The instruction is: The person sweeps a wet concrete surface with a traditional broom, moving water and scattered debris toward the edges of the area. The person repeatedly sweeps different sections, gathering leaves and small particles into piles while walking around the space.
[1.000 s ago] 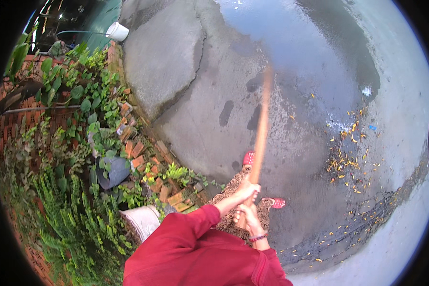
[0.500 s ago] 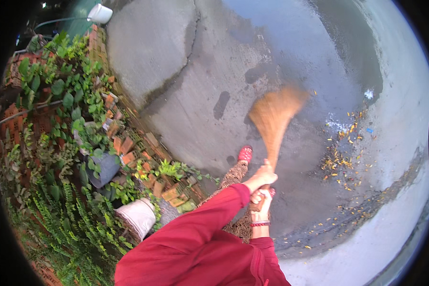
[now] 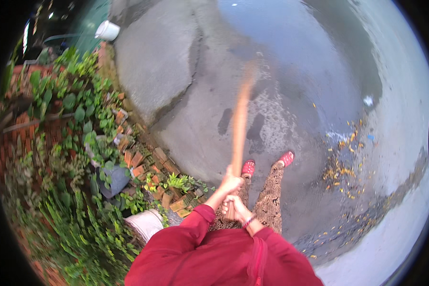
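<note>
Both my hands grip a long orange-brown broom (image 3: 240, 125); its far end is motion-blurred over the wet grey concrete. My left hand (image 3: 229, 182) holds the handle higher up, my right hand (image 3: 235, 206) wraps it just below, with a bracelet on that wrist. I wear red sleeves, patterned trousers and red shoes (image 3: 248, 167). Yellow fallen leaves (image 3: 339, 168) lie scattered on the ground to my right.
A garden bed with green plants (image 3: 76, 109) and loose red bricks (image 3: 138, 159) runs along my left. A grey pot (image 3: 113, 178) and a white pot (image 3: 145, 223) sit among the plants. A white bucket (image 3: 107, 30) stands far ahead. A crack (image 3: 186, 90) crosses the concrete.
The broom swung from upright to the right with its bristles spread, and is now back upright and blurred. My feet stand wider apart than before.
</note>
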